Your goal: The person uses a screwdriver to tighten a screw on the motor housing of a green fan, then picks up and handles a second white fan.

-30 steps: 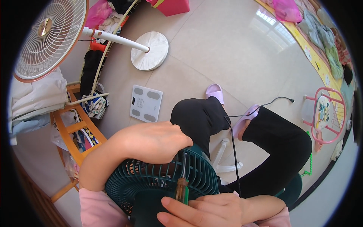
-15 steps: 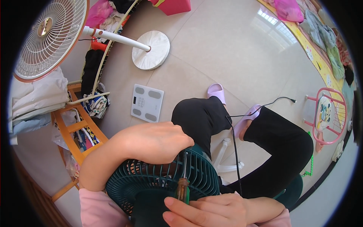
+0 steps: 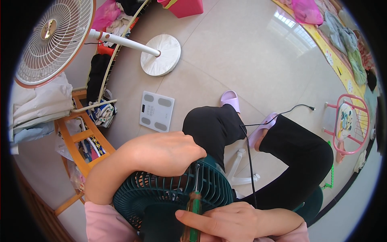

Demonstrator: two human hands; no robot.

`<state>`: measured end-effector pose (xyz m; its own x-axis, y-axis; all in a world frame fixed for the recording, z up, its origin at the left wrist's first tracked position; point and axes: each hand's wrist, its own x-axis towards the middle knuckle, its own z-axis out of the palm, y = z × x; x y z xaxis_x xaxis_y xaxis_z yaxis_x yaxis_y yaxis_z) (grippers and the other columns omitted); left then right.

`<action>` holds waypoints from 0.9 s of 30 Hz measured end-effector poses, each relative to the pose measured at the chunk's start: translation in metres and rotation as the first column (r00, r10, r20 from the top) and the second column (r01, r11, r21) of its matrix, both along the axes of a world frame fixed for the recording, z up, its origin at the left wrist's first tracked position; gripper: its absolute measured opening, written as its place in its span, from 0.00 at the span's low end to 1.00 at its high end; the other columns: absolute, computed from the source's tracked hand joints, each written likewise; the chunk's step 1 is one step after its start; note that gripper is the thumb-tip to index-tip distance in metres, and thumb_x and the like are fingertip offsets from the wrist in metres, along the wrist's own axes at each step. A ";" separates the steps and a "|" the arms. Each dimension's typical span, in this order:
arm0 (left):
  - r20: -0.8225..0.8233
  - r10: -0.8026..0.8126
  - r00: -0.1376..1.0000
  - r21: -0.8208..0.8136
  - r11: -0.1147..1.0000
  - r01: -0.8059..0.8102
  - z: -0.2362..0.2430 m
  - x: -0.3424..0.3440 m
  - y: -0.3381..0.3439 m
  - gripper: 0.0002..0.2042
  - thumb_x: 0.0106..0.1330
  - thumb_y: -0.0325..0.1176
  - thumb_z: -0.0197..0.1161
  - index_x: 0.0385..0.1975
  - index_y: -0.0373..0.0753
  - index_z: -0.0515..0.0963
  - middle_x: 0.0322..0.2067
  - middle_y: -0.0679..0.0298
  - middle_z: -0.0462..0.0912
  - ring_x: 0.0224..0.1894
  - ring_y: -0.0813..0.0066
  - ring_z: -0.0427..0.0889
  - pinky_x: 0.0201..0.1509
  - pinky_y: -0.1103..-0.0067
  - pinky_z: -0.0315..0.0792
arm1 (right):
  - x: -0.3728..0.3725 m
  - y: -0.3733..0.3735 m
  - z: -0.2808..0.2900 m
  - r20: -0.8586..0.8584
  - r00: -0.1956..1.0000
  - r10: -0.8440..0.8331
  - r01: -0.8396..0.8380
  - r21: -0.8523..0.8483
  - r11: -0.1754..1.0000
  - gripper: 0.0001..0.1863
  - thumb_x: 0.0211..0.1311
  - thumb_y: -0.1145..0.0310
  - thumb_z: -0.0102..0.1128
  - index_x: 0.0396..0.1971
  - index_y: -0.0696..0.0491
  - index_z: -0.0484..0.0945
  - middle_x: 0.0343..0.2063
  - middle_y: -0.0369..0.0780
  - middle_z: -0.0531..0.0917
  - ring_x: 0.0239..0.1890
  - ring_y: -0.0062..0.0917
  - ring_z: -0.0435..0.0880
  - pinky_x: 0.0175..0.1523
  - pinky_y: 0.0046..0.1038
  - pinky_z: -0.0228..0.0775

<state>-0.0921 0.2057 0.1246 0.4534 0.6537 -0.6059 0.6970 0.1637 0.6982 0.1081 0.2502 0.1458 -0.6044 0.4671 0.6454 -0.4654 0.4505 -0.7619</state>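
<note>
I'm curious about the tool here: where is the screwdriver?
In the head view, the screwdriver is at bottom centre, in the right hand, over the green fan.

Over to the left I see a white stand fan (image 3: 52, 38), its cage rimmed in orange, its pole running to a round base (image 3: 169, 50) on the tiled floor (image 3: 242, 48). Near that lies a pale scale (image 3: 157, 111) with grey pads. Folded cloth (image 3: 40, 97) is piled by a wooden frame (image 3: 82, 136), and along a cream rail (image 3: 108, 68) there's black cloth (image 3: 98, 72) and a pink bag (image 3: 105, 14). A pink bin (image 3: 186, 8) stands farther off. To my right, a pink chair (image 3: 345, 121) with a cartoon back sits near a yellow mat (image 3: 342, 78), strewn with clothes (image 3: 338, 34).
</note>
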 end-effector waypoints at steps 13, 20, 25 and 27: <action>-0.059 -0.105 0.993 -0.197 0.976 0.091 0.009 0.002 0.013 0.18 0.55 0.21 0.54 0.47 0.27 0.76 0.43 0.46 0.81 0.45 0.50 0.80 0.50 0.66 0.74 | -0.005 -0.007 0.005 0.008 0.997 -0.075 0.075 -0.003 0.997 0.12 0.49 0.76 0.62 0.36 0.63 0.80 0.40 0.54 0.82 0.16 0.18 0.75 0.19 0.15 0.65; 0.002 0.005 1.000 0.009 1.000 -0.005 0.001 0.000 -0.001 0.10 0.48 0.21 0.55 0.31 0.27 0.77 0.26 0.43 0.80 0.34 0.46 0.81 0.37 0.64 0.75 | 0.000 0.005 -0.002 -0.004 0.981 0.196 -0.196 -0.046 0.980 0.16 0.51 0.74 0.60 0.42 0.60 0.79 0.37 0.50 0.83 0.20 0.21 0.79 0.23 0.17 0.71; -0.061 -0.097 0.993 -0.203 0.976 0.083 0.009 0.002 0.012 0.18 0.56 0.20 0.54 0.48 0.27 0.76 0.43 0.46 0.81 0.45 0.50 0.80 0.50 0.66 0.74 | 0.005 0.006 0.003 0.034 0.971 0.238 -0.231 -0.128 0.964 0.16 0.51 0.76 0.57 0.42 0.62 0.79 0.40 0.51 0.82 0.21 0.22 0.79 0.24 0.17 0.71; -0.064 -0.100 0.993 -0.208 0.974 0.085 0.009 0.002 0.013 0.18 0.56 0.20 0.53 0.48 0.27 0.76 0.43 0.46 0.81 0.46 0.50 0.80 0.51 0.66 0.74 | 0.003 0.000 0.002 0.025 0.985 0.171 -0.167 -0.105 0.980 0.16 0.51 0.77 0.57 0.42 0.62 0.80 0.41 0.52 0.82 0.21 0.23 0.79 0.24 0.17 0.71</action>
